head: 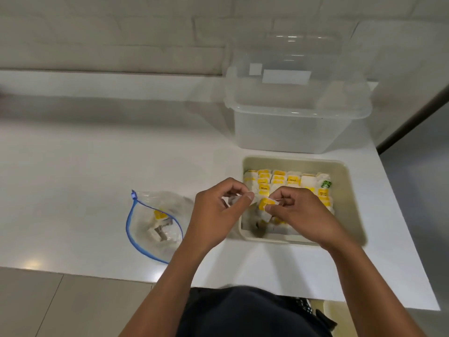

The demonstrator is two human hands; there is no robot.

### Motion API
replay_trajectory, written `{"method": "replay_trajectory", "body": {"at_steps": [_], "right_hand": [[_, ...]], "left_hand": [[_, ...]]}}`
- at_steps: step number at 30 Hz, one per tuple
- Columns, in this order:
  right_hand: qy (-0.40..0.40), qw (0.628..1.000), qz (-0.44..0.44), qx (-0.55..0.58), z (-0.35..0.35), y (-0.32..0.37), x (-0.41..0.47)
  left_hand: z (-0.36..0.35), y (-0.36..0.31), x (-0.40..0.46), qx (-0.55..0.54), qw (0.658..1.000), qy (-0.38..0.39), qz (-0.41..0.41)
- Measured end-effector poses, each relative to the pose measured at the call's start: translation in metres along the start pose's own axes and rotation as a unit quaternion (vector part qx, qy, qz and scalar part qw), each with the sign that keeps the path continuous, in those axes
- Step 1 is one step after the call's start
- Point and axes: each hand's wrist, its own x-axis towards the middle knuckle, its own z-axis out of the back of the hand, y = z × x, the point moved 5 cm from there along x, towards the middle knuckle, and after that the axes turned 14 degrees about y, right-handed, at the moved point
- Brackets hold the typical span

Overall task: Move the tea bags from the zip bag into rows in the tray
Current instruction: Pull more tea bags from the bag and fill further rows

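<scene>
Both hands work just above the near-left corner of the tray [349,181]. From the head view, the left hand [216,210] has its thumb and curled fingers pinched on a thin white string, with what looks like a pale tea bag tucked under the fingers, though blur makes that hard to confirm. The right hand [298,210] pinches the yellow tag [266,203] at the other end of that string, fingers curled round it. The string runs taut between them.

Rows of tea bags [279,181] with yellow tags already fill most of the tray; the near-left corner looks looser, with bags lying less squarely. One green-tagged bag [326,183] sits at the far right of a row. The zip bag [155,222] lies open on the white counter [73,166], well to the left of the tray, with a few bags left inside.

The risks, as I judge them: pulling the string too hard could tear the tag off or rip the paper bag. Lowering this one into a crowded tray could knock neighbouring bags out of line, and a dangling string may snag other tags. A clear lidded tub [296,117] stands just behind the tray, untouched.
</scene>
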Motion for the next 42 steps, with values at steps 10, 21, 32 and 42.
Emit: {"method": "replay_trajectory", "body": {"at_steps": [10, 21, 32, 42], "right_hand": [[0.124, 0.983, -0.057, -0.121, -0.025, -0.023, 0.03], [0.099, 0.953, -0.079, -0.275, -0.033, -0.03, 0.051], [0.06, 0.959, -0.064, -0.271, -0.029, -0.032, 0.053], [0.089, 0.994, 0.061, -0.013, 0.016, -0.011, 0.022]], "left_hand": [[-0.002, 0.009, 0.014, 0.015, 0.998, -0.058, 0.021], [-0.007, 0.009, 0.021, -0.026, 0.994, -0.093, 0.041], [-0.006, 0.015, 0.016, 0.025, 0.99, -0.128, 0.046], [-0.019, 0.013, 0.023, 0.011, 0.996, -0.046, 0.081]]}}
